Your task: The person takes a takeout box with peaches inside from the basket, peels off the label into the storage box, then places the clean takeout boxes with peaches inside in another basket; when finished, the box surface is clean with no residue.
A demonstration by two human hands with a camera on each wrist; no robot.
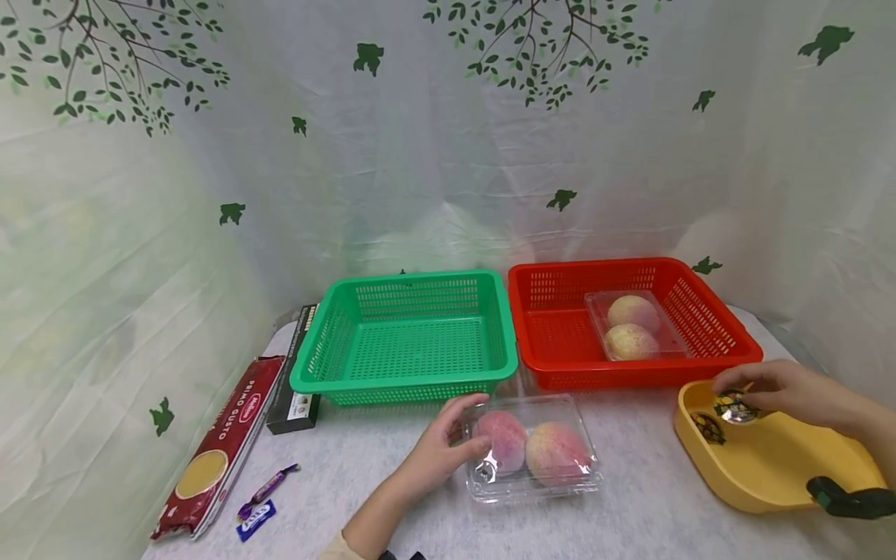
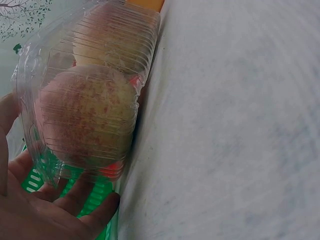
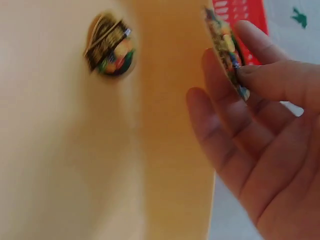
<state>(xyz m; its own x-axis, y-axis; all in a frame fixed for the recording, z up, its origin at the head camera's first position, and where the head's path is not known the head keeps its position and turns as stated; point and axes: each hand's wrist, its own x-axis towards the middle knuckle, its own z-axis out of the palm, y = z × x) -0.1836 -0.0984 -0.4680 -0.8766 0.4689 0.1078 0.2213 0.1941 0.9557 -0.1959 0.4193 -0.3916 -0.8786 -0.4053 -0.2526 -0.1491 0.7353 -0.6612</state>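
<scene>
A clear plastic box [image 1: 539,490] with two pink-yellow peaches [image 1: 558,453] lies on the table. My left hand [image 1: 442,445] grips its left end, thumb at the front and fingers behind; the left wrist view shows the fingers [image 2: 75,192] around that end. Over the yellow tub [image 1: 791,459], my right hand [image 1: 787,389] pinches a small, flat, shiny piece [image 3: 225,47] printed with fruit on dark and gold. A similar round piece [image 3: 114,47] lies in the tub near its left wall. What exactly these pieces are cannot be made out.
A green basket [image 1: 413,386] and a red basket [image 1: 595,373] stand side by side at the back; the red one contains another peach box [image 1: 633,330]. At left lie a red coffee bag [image 1: 220,443], a black box [image 1: 292,412] and two small wrapped sweets [image 1: 257,519].
</scene>
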